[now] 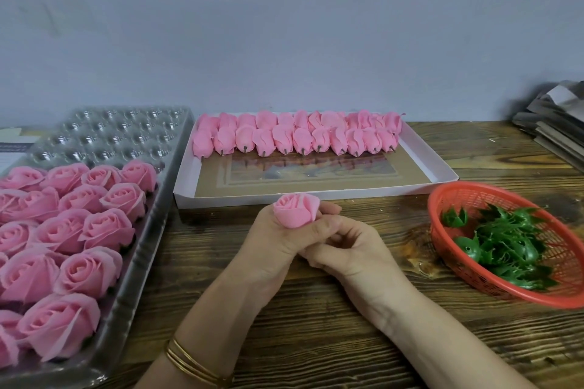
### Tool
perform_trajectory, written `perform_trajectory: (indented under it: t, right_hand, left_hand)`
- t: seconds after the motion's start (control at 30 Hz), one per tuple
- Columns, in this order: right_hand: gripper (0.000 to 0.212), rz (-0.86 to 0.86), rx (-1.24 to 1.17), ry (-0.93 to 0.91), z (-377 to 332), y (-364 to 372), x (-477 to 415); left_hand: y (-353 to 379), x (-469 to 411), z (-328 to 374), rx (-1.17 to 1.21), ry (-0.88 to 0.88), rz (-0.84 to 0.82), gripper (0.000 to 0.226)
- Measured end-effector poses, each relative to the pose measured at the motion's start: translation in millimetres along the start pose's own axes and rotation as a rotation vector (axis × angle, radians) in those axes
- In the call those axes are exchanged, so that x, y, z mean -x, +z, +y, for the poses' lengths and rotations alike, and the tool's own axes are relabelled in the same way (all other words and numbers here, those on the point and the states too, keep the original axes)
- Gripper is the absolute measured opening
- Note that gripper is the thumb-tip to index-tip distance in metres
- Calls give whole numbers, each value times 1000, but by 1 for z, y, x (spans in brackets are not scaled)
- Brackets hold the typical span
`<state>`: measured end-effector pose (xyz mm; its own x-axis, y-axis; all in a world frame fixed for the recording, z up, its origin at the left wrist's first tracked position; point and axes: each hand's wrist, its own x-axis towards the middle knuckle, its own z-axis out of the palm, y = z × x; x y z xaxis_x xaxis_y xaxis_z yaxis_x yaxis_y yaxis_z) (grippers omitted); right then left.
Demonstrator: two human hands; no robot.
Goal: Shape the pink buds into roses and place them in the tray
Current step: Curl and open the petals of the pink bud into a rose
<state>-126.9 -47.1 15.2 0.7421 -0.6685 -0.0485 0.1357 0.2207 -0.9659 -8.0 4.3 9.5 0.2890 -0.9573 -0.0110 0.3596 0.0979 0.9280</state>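
My left hand (275, 237) grips a pink bud (295, 210) upright at the middle of the wooden table, its petals still mostly closed. My right hand (344, 246) has its fingers curled under the bud's base, which is hidden between the two hands. Several unshaped pink buds (297, 134) lie in two rows at the back of a white flat box (316, 193). On the left, a clear plastic cell tray (148, 224) holds several finished pink roses (72, 230); its far cells are vacant.
A red plastic basket (442, 208) with several green plastic calyxes (505, 240) sits at the right, tilted toward me. A stack of grey papers (553, 123) lies at the back right. A grey wall stands behind the table.
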Motion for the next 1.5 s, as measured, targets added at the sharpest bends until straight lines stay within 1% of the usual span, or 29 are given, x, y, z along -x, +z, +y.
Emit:
perform_trajectory:
  t: [0.13,0.23,0.33,0.43,0.5,0.57,0.63,0.67,0.7,0.77,0.83,0.9,1.03,1.13,1.23,1.5]
  right_hand:
    - [12,-47,-72,84,-1,0,-1]
    - [16,-68,-149,161,-2,-1,-2]
    - [13,-87,-193,217,-3,-2,-3]
    - [16,-84,-170,235,-3,-6,-3]
    - [22,-49,-110,227,-5,-9,-3]
    - [26,43,-64,205,-7,-14,-5]
    - [22,154,-73,158,-9,-19,-6]
    - [24,194,-89,132,-11,-20,-6]
    - [31,219,-102,108,-12,-20,-6]
    - [43,218,-106,83,-12,-16,-5]
    - [48,187,-81,88,-11,-12,-3]
    - [47,175,-51,100,-8,-9,-2]
    - [43,175,-35,100,-7,-6,-1]
    - [43,167,-63,109,-9,-6,-1]
    - [47,159,-116,121,-11,-6,-1]
    - [44,149,-143,111,-9,-6,-2]
  left_hand:
    - [1,3,5,10,-18,-54,25]
    - [1,4,7,21,-23,-57,25]
    - [-1,4,8,48,-20,-77,22]
    - [1,4,6,12,6,-5,17]
    - [3,4,4,-29,50,95,23]
    - [2,3,2,-175,112,211,22]
    - [0,2,0,-432,180,295,21]
    - [0,2,-1,-531,201,298,23]
    - [1,2,-3,-596,208,280,22]
    - [4,3,-6,-662,192,223,19]
    - [7,3,-9,-730,187,198,19]
    - [8,3,-10,-780,182,169,13]
    - [8,5,-8,-782,167,116,21]
    - [8,5,-9,-795,157,146,19]
    - [9,5,-11,-784,170,165,18]
    - [9,4,-14,-803,207,221,16]
